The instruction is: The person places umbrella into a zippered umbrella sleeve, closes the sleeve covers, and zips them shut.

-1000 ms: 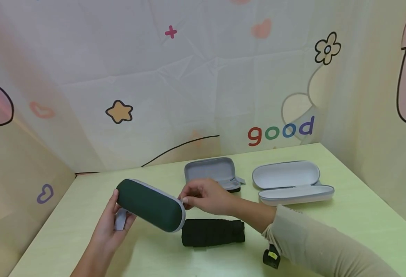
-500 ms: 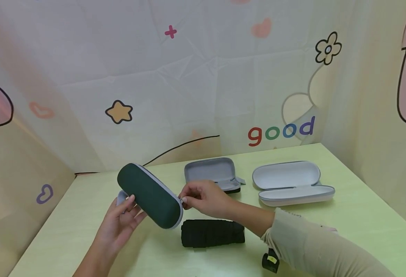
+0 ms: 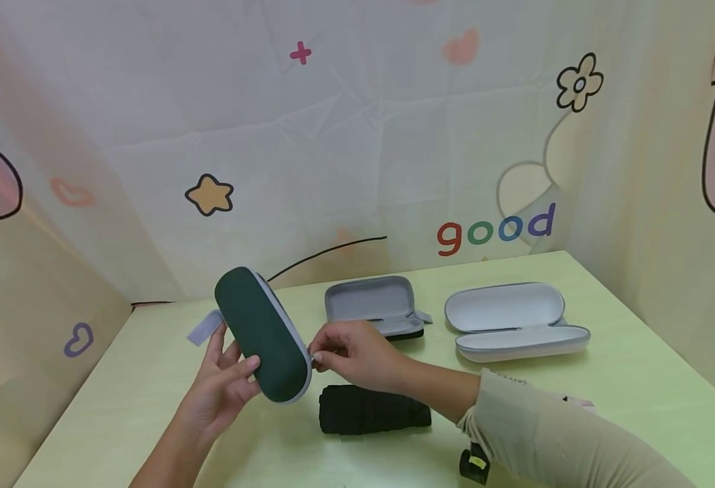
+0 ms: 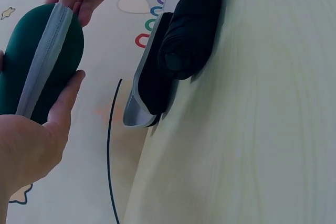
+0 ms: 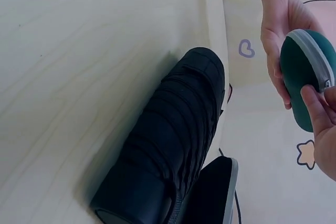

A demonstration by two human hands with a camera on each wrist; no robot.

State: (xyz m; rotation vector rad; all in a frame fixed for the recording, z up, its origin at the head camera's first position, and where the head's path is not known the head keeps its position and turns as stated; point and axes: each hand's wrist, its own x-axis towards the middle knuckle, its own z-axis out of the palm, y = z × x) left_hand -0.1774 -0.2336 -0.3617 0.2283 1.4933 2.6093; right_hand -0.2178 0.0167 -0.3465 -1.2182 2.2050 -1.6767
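Note:
A dark green zippered glasses case (image 3: 262, 335) with a grey zip band is held up over the table, tilted steeply. My left hand (image 3: 219, 390) grips its lower left side, thumb across the green shell; a grey strap (image 3: 205, 328) sticks out beyond the fingers. At the case's right edge, my right hand (image 3: 357, 356) pinches the small metal zipper pull (image 5: 326, 83). The left wrist view shows the grey zip band (image 4: 47, 51) running along the side, its two halves together there. Below the right hand lies a black folded umbrella (image 3: 372, 411).
Behind the right hand stands an unzipped grey-lined case (image 3: 369, 298). An unfolded white case (image 3: 522, 342) lies farther right. Near the right sleeve is a small black object with a yellow label (image 3: 474, 464). Patterned cloth (image 3: 345, 156) hangs behind the pale table (image 3: 107, 407).
The green case has turned steeper, its far end rising. My left hand has shifted its hold, thumb now on the shell. My right hand keeps pinching the zipper pull, slightly farther left.

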